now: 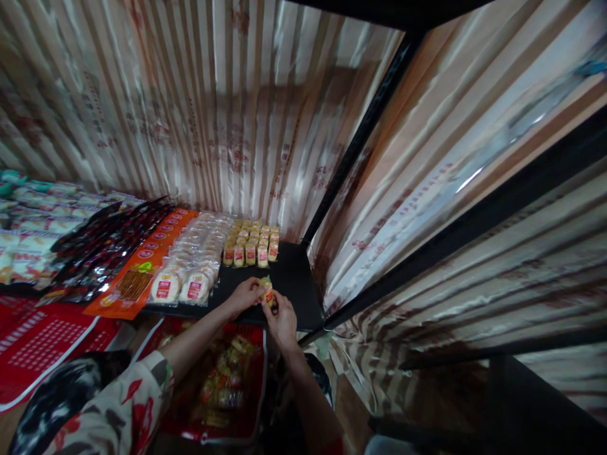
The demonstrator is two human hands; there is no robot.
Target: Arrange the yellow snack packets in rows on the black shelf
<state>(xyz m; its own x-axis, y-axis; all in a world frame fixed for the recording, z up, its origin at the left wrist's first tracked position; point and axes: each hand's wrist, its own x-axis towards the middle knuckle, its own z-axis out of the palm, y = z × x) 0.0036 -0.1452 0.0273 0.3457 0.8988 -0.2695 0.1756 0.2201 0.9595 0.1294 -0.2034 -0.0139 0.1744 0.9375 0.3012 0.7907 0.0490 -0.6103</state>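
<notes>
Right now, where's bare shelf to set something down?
Bare: black shelf right of the small yellow packs, toward the corner post; also in front of them, partly hidden by the left hand and right hand on the held pack. Crowded: leftward (round packs, orange bag, dark packets) and the red basket below.

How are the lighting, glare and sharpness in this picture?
In the head view, light is dim, darker toward the bottom; bright glare streaks mark the right-hand curtain; print on the held packet and snacks in the red basket look soft.

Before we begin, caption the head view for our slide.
Left hand and right hand hold a yellow packet at a black shelf near lined-up packets.
</notes>
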